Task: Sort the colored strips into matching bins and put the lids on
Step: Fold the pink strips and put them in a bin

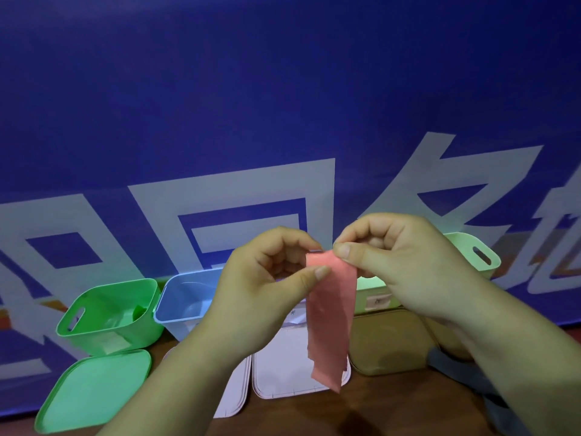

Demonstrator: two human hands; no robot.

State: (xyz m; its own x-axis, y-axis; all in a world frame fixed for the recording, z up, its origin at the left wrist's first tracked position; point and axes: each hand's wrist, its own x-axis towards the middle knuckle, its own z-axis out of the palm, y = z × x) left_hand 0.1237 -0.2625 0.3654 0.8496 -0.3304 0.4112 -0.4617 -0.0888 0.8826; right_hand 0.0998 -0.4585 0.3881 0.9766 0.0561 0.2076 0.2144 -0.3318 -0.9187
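Your left hand and right hand both pinch the pink strip at its top — it hangs straight down, long axis vertical, over the pale lid.

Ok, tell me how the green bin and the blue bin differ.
The green bin is vivid green, the blue bin pale blue. The green bin stands in full view with a handle slot showing; the blue bin is partly hidden behind the left hand. Both stand uncovered, side by side.

Pink strip, green bin, blue bin
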